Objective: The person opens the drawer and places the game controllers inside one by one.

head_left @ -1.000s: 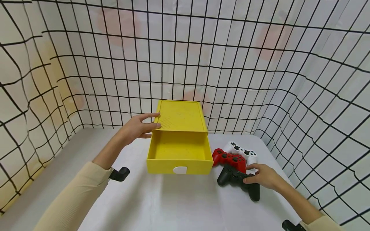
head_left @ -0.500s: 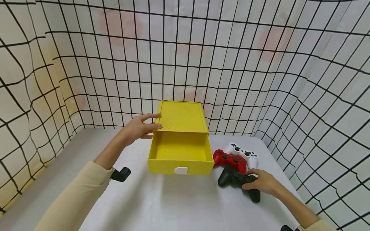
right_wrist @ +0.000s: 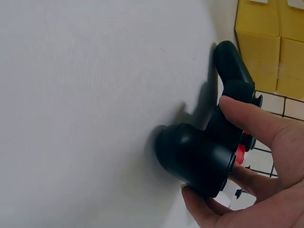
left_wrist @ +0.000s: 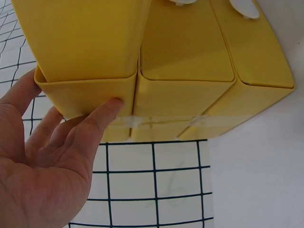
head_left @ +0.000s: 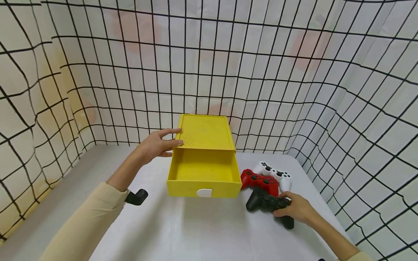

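my right hand (head_left: 298, 209) was curled in close, with my thumb and fingers pinching the right end of the black controller (head_left: 262, 200). the black controller was on the white surface (head_left: 209, 232), to the right of the yellow box (head_left: 205, 132). just behind it was the red controller (head_left: 259, 179), and behind that was the white controller (head_left: 277, 174).

my left hand (head_left: 153, 145) was spread open. its fingers were mostly straight and touched the top and left side of the yellow box, but did not grab anything. the top drawer (head_left: 186, 189) stuck out toward me, with a white tab (head_left: 204, 193) on its front. under it, the middle drawer (left_wrist: 185, 47) and the bottom drawer (left_wrist: 251, 52) were pushed in
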Demonstrator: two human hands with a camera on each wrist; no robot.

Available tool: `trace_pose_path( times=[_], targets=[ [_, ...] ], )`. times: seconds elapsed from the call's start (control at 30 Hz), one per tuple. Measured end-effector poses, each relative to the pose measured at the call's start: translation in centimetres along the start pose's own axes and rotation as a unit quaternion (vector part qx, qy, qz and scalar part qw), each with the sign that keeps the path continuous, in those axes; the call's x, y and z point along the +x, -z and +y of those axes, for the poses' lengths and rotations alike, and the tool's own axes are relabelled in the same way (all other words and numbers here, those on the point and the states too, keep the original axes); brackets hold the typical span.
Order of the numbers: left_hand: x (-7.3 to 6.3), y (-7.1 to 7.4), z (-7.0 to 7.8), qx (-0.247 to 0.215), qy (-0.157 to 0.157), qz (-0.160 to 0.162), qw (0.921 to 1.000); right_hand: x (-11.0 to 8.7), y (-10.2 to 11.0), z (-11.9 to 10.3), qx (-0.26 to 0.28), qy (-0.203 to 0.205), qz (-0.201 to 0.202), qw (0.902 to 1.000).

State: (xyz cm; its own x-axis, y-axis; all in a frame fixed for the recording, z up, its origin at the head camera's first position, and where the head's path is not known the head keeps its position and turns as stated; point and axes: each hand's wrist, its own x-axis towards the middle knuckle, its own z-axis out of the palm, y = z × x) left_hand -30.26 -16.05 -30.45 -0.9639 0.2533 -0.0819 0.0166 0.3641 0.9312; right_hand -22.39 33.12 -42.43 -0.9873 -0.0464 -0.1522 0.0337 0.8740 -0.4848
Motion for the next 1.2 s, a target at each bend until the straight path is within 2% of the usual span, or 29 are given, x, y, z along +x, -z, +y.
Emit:
trace_pose_path(
  times=[0.27, 0.57, 0.73, 0.93, 1.2],
  targets=[
    [-0.1, 0.1, -0.1, -0.002, -0.011, -0.007, 0.9999, -0.1, 0.3, -0.3, -0.010, -0.001, 0.013, 0.9999],
    [-0.2, -0.1, -0.1, -0.006, 0.001, 0.000, 1.0000, -0.3, 2.2, -1.0, -0.007, -0.007, -0.012, 0.9999],
    [-0.2, 0.0, 0.0, -0.008, -0.004, -0.003, 1.0000, -0.5, 4.3, -2.1, -0.013, 0.006, -0.006, 0.9999],
    [-0.1, 0.0, 0.0, -0.009, 0.002, -0.002, 1.0000, -1.1, 7.3, -4.5, -0.015, 0.020, -0.002, 0.9997],
    [-0.1, 0.0, 0.0, -0.011, -0.002, -0.001, 0.9999, -1.7, 10.4, -7.6, -0.026, 0.041, 0.030, 0.9983]
  ],
)
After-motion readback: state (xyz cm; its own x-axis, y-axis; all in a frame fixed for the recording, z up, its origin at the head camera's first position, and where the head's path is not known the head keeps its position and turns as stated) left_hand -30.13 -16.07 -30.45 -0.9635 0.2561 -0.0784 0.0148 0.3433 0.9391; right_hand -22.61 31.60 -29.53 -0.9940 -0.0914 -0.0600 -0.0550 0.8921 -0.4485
